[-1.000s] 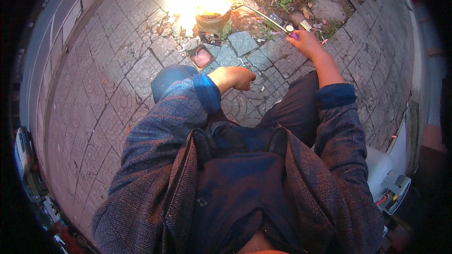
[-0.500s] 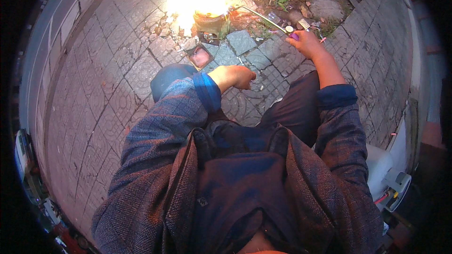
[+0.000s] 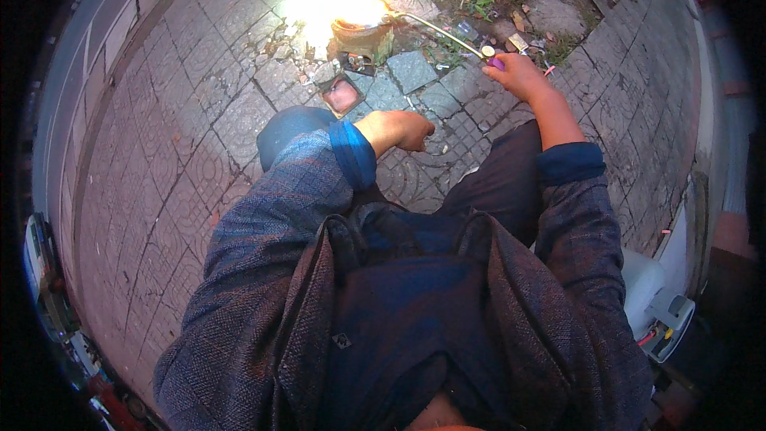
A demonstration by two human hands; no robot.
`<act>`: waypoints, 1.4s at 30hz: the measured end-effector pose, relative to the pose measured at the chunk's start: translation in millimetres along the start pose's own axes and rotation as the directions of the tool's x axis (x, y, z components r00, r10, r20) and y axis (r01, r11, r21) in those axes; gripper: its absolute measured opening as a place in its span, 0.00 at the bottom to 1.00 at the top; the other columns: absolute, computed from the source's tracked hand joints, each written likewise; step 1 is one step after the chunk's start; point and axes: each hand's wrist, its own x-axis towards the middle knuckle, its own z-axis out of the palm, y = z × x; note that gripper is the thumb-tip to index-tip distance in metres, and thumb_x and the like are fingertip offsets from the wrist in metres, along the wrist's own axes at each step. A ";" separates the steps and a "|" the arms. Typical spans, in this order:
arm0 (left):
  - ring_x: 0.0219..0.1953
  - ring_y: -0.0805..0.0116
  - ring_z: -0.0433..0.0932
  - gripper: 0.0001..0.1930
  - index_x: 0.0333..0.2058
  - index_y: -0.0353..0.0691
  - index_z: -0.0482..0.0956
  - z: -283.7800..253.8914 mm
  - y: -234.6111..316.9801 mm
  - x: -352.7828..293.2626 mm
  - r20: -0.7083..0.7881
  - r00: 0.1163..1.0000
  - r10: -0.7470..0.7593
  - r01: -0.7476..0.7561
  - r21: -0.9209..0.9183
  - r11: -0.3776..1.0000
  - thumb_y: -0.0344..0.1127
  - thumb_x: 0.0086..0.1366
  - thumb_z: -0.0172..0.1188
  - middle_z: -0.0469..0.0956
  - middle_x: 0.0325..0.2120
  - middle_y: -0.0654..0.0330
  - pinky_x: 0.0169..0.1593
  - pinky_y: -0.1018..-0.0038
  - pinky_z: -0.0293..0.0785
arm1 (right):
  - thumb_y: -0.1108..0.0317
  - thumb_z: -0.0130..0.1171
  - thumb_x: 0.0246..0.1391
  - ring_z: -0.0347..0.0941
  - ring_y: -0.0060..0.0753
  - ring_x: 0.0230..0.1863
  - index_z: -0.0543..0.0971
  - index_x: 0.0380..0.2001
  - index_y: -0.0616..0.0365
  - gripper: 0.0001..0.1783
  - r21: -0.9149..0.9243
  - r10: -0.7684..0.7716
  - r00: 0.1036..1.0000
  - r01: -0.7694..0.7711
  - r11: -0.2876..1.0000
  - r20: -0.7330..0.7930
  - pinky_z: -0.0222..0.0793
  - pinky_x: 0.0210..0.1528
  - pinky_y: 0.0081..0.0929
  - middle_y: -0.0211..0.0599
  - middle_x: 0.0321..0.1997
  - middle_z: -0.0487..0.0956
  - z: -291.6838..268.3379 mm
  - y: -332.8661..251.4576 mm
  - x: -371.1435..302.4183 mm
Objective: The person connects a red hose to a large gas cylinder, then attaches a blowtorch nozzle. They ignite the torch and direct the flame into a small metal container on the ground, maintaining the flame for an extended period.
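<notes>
My right hand [image 3: 523, 77] is closed round the purple handle of a thin, brass-coloured metal rod [image 3: 439, 25]. A pale round knob [image 3: 487, 52] sits by the handle. The rod's far end reaches the edge of a bright flame [image 3: 335, 0], which burns over a stout round block [image 3: 373, 38]. Glare hides the top of the block and anything on it. My left hand [image 3: 403, 130] hangs past my left knee with its fingers curled in; nothing shows sticking out of it, and its fingertips are hidden.
A dark-rimmed square tray [image 3: 341, 95] with a pinkish middle lies before the block, beside a small dark box [image 3: 357, 62]. Flat stone pieces [image 3: 412, 70], litter and weeds [image 3: 479, 6] surround it. A white container [image 3: 642, 287] stands at my right. Patterned paving [image 3: 175, 128] runs to a kerb.
The flame has changed shape and covers less of the block's right side, where more surface now shows. Both hands and the rod have kept nearly the same place.
</notes>
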 end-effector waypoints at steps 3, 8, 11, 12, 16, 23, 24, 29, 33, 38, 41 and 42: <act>0.57 0.45 0.77 0.30 0.64 0.46 0.71 -1.1 1.7 -1.5 0.002 1.000 -0.006 0.006 0.000 1.000 0.44 0.64 0.64 0.80 0.54 0.47 0.58 0.55 0.74 | 0.48 0.65 0.58 0.80 0.55 0.41 0.83 0.42 0.61 0.24 0.018 -0.005 1.000 0.005 1.000 0.002 0.74 0.44 0.45 0.53 0.38 0.84 0.1 -0.9 -0.3; 0.57 0.45 0.78 0.30 0.64 0.47 0.71 -2.4 2.0 -3.7 0.010 1.000 -0.020 0.020 -0.008 1.000 0.44 0.63 0.64 0.80 0.54 0.47 0.58 0.55 0.74 | 0.48 0.64 0.58 0.80 0.56 0.40 0.83 0.43 0.61 0.24 0.045 0.014 1.000 -0.015 0.999 0.019 0.74 0.44 0.45 0.54 0.38 0.84 0.7 -1.5 -0.2; 0.57 0.44 0.77 0.30 0.64 0.46 0.71 -0.4 0.0 -2.1 0.004 1.000 -0.017 0.017 -0.016 1.000 0.44 0.63 0.64 0.80 0.54 0.46 0.58 0.55 0.74 | 0.48 0.64 0.59 0.80 0.55 0.39 0.83 0.42 0.61 0.24 -0.002 -0.048 0.998 0.048 0.999 -0.034 0.74 0.43 0.44 0.53 0.36 0.84 2.4 -0.9 1.4; 0.57 0.44 0.77 0.30 0.63 0.46 0.72 0.5 -1.0 -1.4 -0.008 1.000 0.000 0.000 -0.018 1.000 0.44 0.63 0.64 0.80 0.54 0.46 0.58 0.55 0.74 | 0.49 0.64 0.59 0.80 0.55 0.39 0.83 0.42 0.61 0.24 -0.011 -0.061 0.997 0.061 0.998 -0.038 0.73 0.42 0.44 0.53 0.36 0.84 2.6 -0.7 2.1; 0.57 0.44 0.77 0.30 0.63 0.45 0.72 2.8 -2.8 1.6 -0.014 1.000 0.000 -0.001 -0.021 1.000 0.45 0.63 0.65 0.79 0.54 0.45 0.59 0.55 0.73 | 0.48 0.64 0.59 0.80 0.55 0.38 0.82 0.39 0.61 0.23 0.008 -0.032 0.999 0.032 0.999 0.001 0.73 0.41 0.45 0.52 0.35 0.83 1.9 -1.3 2.1; 0.57 0.43 0.77 0.30 0.63 0.45 0.72 3.0 -3.9 3.8 -0.004 1.000 0.011 -0.011 -0.008 1.000 0.45 0.64 0.65 0.80 0.54 0.45 0.59 0.55 0.73 | 0.48 0.63 0.59 0.80 0.55 0.38 0.83 0.39 0.61 0.23 0.041 0.016 0.999 -0.018 0.999 0.039 0.73 0.42 0.45 0.53 0.34 0.83 -1.0 -4.3 0.7; 0.57 0.43 0.77 0.30 0.63 0.45 0.72 3.3 -4.2 4.1 -0.006 1.000 0.015 -0.015 -0.006 1.000 0.45 0.64 0.65 0.80 0.53 0.45 0.59 0.55 0.73 | 0.48 0.63 0.59 0.80 0.55 0.38 0.83 0.40 0.61 0.23 0.038 -0.002 0.999 0.001 0.999 0.033 0.73 0.42 0.45 0.53 0.35 0.83 -0.6 -4.3 1.2; 0.56 0.43 0.77 0.31 0.64 0.46 0.71 3.1 -3.0 4.2 -0.004 1.000 0.005 -0.005 0.009 1.000 0.45 0.64 0.65 0.80 0.53 0.45 0.58 0.54 0.74 | 0.48 0.64 0.60 0.80 0.56 0.40 0.83 0.41 0.61 0.24 -0.017 -0.075 0.996 0.074 0.997 -0.046 0.73 0.43 0.46 0.55 0.36 0.83 4.3 -2.1 1.8; 0.56 0.43 0.78 0.31 0.64 0.46 0.71 -0.5 -0.1 0.6 0.010 1.000 0.006 -0.006 0.008 1.000 0.45 0.64 0.65 0.80 0.52 0.45 0.57 0.54 0.74 | 0.48 0.64 0.59 0.80 0.56 0.40 0.83 0.42 0.61 0.24 -0.013 -0.122 0.990 0.121 0.993 -0.065 0.73 0.44 0.46 0.55 0.36 0.83 6.3 -0.9 1.3; 0.56 0.43 0.78 0.31 0.64 0.46 0.71 -3.2 2.2 -3.8 0.012 1.000 0.004 -0.004 0.002 1.000 0.45 0.63 0.65 0.80 0.52 0.44 0.57 0.54 0.74 | 0.48 0.63 0.59 0.80 0.57 0.39 0.83 0.42 0.62 0.24 -0.028 -0.137 0.988 0.136 0.990 -0.064 0.73 0.43 0.46 0.54 0.36 0.84 6.6 -4.6 3.4; 0.57 0.44 0.78 0.31 0.64 0.46 0.71 -3.7 2.5 -5.0 0.014 1.000 0.000 0.000 -0.007 1.000 0.45 0.63 0.65 0.80 0.52 0.45 0.57 0.54 0.74 | 0.48 0.63 0.59 0.80 0.57 0.39 0.83 0.41 0.62 0.24 -0.038 -0.109 0.994 0.108 0.993 -0.020 0.73 0.43 0.45 0.54 0.36 0.83 5.3 -8.2 4.1; 0.57 0.44 0.78 0.31 0.64 0.46 0.71 -3.8 2.8 -4.9 0.026 1.000 -0.005 0.005 -0.004 1.000 0.45 0.63 0.65 0.80 0.52 0.45 0.58 0.55 0.74 | 0.48 0.63 0.59 0.80 0.57 0.39 0.83 0.41 0.62 0.24 -0.026 -0.109 0.994 0.109 0.994 -0.010 0.73 0.43 0.45 0.54 0.36 0.83 4.8 -9.3 3.9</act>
